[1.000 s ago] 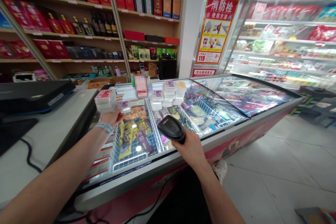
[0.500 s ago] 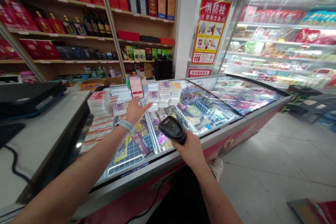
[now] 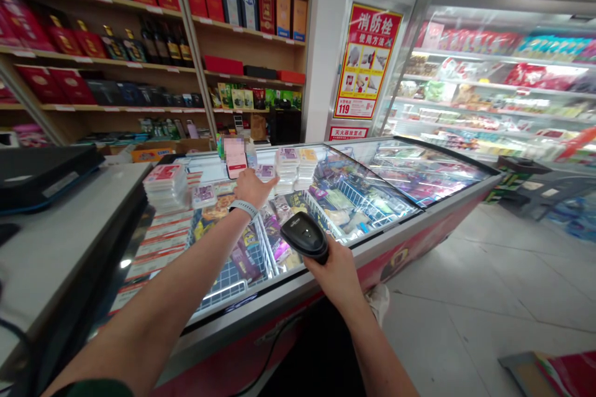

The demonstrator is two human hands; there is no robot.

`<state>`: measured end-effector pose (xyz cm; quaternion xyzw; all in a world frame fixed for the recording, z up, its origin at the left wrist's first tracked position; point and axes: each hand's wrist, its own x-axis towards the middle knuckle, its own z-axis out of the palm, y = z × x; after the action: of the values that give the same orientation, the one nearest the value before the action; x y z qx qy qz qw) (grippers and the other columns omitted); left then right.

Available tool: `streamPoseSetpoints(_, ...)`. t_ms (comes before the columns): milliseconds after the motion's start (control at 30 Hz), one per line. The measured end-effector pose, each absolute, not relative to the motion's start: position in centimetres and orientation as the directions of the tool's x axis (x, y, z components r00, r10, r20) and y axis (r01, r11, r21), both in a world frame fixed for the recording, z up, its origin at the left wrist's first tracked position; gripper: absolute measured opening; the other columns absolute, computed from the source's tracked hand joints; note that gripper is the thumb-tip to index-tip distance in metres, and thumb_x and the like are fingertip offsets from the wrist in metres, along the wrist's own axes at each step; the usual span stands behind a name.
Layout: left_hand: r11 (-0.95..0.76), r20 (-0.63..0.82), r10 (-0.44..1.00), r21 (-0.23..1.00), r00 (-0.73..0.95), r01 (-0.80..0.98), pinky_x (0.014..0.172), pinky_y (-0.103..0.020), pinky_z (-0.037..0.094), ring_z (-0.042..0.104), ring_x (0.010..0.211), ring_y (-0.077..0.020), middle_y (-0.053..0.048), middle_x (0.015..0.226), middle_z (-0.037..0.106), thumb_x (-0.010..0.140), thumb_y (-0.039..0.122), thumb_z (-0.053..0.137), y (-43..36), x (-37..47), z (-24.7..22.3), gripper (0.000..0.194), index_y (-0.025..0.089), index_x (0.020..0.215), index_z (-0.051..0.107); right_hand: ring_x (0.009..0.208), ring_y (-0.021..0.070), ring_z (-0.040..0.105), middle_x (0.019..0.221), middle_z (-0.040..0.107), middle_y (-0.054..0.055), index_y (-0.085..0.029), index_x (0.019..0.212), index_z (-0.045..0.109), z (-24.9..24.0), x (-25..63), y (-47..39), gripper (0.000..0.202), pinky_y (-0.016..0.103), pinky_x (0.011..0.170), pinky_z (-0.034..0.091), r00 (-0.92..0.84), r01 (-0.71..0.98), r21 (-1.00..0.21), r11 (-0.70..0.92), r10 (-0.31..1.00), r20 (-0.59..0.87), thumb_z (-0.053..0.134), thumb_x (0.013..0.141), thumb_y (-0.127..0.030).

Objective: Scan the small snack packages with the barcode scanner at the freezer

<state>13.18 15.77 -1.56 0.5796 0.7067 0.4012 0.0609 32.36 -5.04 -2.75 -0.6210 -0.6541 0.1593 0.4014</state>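
Fingers of the right hand [image 3: 339,270] are curled around the handle of a black handheld scanner [image 3: 305,236], its rounded head tilted up above the glass near the front rim of a chest freezer [image 3: 302,290]. Black cable [image 3: 267,353] hangs against the freezer's front. Under the glass, a wire basket [image 3: 222,293] contains purple and yellow packets. Left hand [image 3: 254,187], pale band [image 3: 244,206] at its wrist, reaches across the glass, back upward; thumb stands out to the side, other fingers largely hidden, so cannot tell whether they pinch anything. Just beyond it: a purple-labelled container [image 3: 266,172], partly covered by the hand. Red-labelled stack [image 3: 165,189] sits well to the left, a lone container [image 3: 203,195] beside it; two taller stacks, purple-topped [image 3: 287,167] and yellow-topped [image 3: 307,164], are near the thumb on the right. Phone [image 3: 236,165], partly pixelated, shows behind the left hand. Background: shelves of boxes and bottles [image 3: 116,43], a red poster [image 3: 367,62], a lit refrigerated display [image 3: 493,77].
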Motion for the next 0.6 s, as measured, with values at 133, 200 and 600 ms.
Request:
streamPoseSetpoints(133,-0.071,0.429,0.868,0.604,-0.249,0.794,0.104,-0.052,0.039,0.052,0.126,-0.0382,-0.023,0.133,0.057,0.07,0.061,0.071,15.0,11.5,-1.5,0.077,0.012,0.127,0.055,0.07,0.0199,0.063,0.074,0.07,0.003,-0.019,0.084,0.067,-2.9,32.2,-5.0,0.011,0.026,0.064,0.04,0.09,0.689,-0.702,0.18,0.94,0.33,0.067,0.075,-0.025)
streamPoseSetpoints(200,-0.119,0.459,0.863,0.587,-0.209,0.801,0.107,-0.048,0.038,0.052,0.126,-0.0354,-0.018,0.133,0.058,0.069,0.057,0.073,13.9,10.3,-1.6,0.075,0.016,0.13,0.055,0.069,0.0193,0.063,0.074,0.069,0.002,-0.019,0.084,0.067,-3.0,32.2,-4.9,0.011,0.025,0.064,0.04,0.086,0.681,-0.707,0.189,0.939,0.333,0.067,0.075,-0.025)
streamPoseSetpoints(600,-0.562,0.678,0.704,0.352,0.21,0.748,0.111,-0.045,0.038,0.052,0.125,-0.0271,-0.008,0.133,0.058,0.08,0.048,0.07,7.1,2.3,-4.8,0.066,0.031,0.141,0.05,0.065,0.0198,0.065,0.071,0.071,0.002,-0.019,0.082,0.068,-3.7,30.4,-4.6,0.012,0.026,0.062,0.047,0.022,0.627,-0.723,0.288,0.922,0.387,0.065,0.075,-0.029)
